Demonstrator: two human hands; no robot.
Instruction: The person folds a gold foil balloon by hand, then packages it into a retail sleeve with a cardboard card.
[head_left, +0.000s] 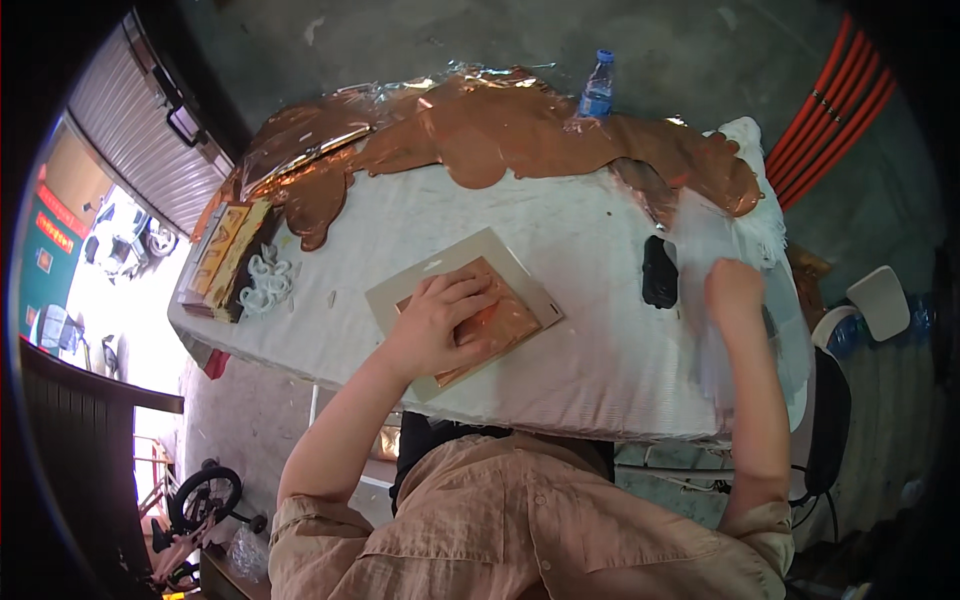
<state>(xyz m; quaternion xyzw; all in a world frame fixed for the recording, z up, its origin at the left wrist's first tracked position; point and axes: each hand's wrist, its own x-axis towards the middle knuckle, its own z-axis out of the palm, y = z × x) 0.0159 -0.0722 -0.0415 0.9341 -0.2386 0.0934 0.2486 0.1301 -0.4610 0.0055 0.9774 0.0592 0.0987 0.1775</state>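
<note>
Ideally keep left hand (440, 320) spread flat, pressing copper foil (500, 318) mid-frame, while right hand (733, 290), grip unclear, lifts clear film (715, 250) slowly.

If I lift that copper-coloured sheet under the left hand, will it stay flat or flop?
Probably flops: the copper-coloured sheet looks thin and crinkled like foil. Likely light and easily creased. The left hand presses it flat onto a stiffer beige board.

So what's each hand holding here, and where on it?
Left hand presses flat on the copper foil square, no grasp. Right hand grips a clear plastic sheet mid-sheet.
</note>
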